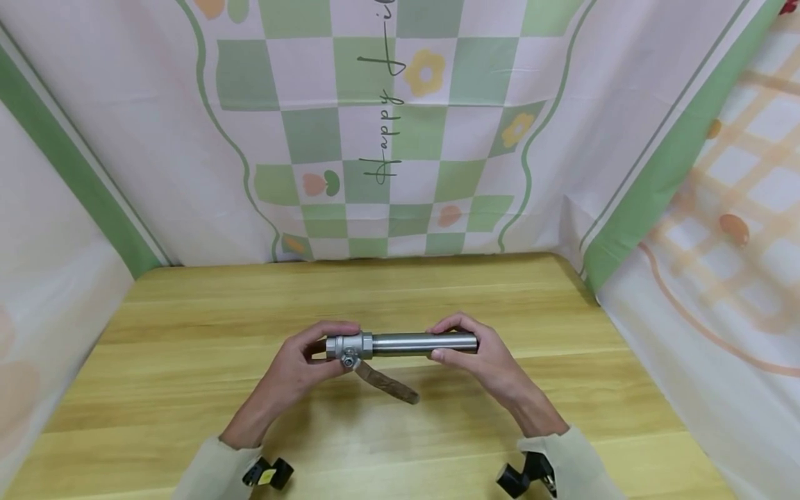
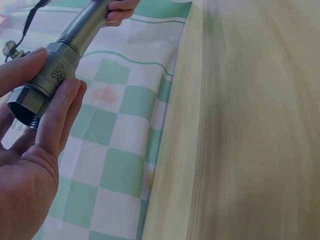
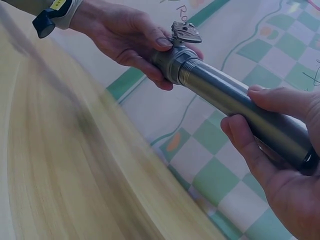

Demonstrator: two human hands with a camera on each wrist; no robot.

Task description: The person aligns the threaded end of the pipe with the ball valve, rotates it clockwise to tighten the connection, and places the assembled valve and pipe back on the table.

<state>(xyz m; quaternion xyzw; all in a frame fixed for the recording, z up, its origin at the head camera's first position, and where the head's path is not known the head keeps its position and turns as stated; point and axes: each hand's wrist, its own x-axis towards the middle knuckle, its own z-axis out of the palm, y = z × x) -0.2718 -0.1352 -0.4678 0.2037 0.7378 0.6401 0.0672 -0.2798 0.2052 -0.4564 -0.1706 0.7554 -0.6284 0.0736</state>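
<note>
Between the two hands a metal ball valve (image 1: 350, 345) and a steel pipe (image 1: 406, 344) lie in one line, held level above the table. Threads (image 3: 189, 71) show where the pipe enters the valve. My left hand (image 1: 298, 357) grips the valve body, thumb on the near side and fingers on the far side. In the left wrist view the valve's open threaded end (image 2: 28, 107) faces out, with raised lettering on its side. The valve's brown-wrapped lever handle (image 1: 387, 385) slants down toward the right. My right hand (image 1: 484, 354) grips the pipe near its far right end.
A wooden table (image 1: 400, 292) spreads beneath both hands. Behind it hangs a green-and-white checked cloth (image 1: 369, 139), with further cloth (image 1: 706, 292) along the sides. Small black wrist cameras (image 1: 267, 473) are strapped at both cuffs.
</note>
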